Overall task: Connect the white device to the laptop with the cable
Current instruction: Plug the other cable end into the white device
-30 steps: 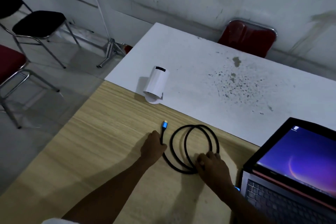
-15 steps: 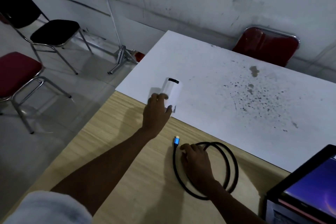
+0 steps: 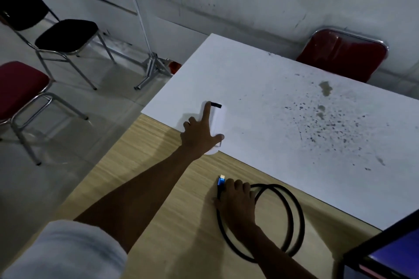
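Note:
The white device (image 3: 219, 118), a rounded upright body with a black slot on top, stands at the near left edge of the white tabletop (image 3: 272, 88). My left hand (image 3: 200, 133) lies on it, index finger stretched toward the slot, thumb round its right side. The black cable (image 3: 297, 217) lies coiled on the wooden tabletop (image 3: 145, 183). My right hand (image 3: 238, 199) rests on the coil's left end, fingers closed on the cable just behind its blue plug (image 3: 221, 181). Only a corner of the laptop (image 3: 390, 253) shows at the bottom right.
A red chair (image 3: 344, 54) stands behind the white tabletop against the wall. Left of the tables are a black chair (image 3: 65, 34) and another red chair (image 3: 20, 88) on the floor, with a metal stand foot (image 3: 152, 70) near the table corner.
My left hand has slid further up over the white device, its index finger now reaching the black slot. My right hand has moved left along the coil to the blue plug.

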The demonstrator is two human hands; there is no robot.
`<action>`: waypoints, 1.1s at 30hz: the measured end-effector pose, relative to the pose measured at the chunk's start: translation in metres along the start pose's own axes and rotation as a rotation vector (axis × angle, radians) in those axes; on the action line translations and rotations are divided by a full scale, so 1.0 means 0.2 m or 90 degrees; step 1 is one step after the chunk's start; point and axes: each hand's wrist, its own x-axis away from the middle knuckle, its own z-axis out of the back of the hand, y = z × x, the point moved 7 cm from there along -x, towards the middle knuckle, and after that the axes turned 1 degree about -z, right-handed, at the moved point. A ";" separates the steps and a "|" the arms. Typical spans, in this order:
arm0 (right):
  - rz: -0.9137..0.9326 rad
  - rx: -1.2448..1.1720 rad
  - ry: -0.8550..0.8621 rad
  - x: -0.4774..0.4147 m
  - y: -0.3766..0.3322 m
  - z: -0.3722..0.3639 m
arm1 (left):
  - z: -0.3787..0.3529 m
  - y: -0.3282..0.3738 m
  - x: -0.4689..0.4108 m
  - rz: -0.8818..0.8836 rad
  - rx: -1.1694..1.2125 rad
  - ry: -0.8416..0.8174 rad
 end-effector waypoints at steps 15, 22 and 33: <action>-0.118 -0.707 -0.065 0.29 0.02 0.18 | -0.03 -0.12 0.41 0.140 0.304 -0.115; -0.030 -0.639 -0.049 0.42 0.02 0.30 | -0.09 -0.12 0.62 0.243 0.502 -0.244; -0.017 -0.458 -0.062 0.52 0.01 0.26 | -0.25 -0.19 0.81 0.333 0.453 -0.383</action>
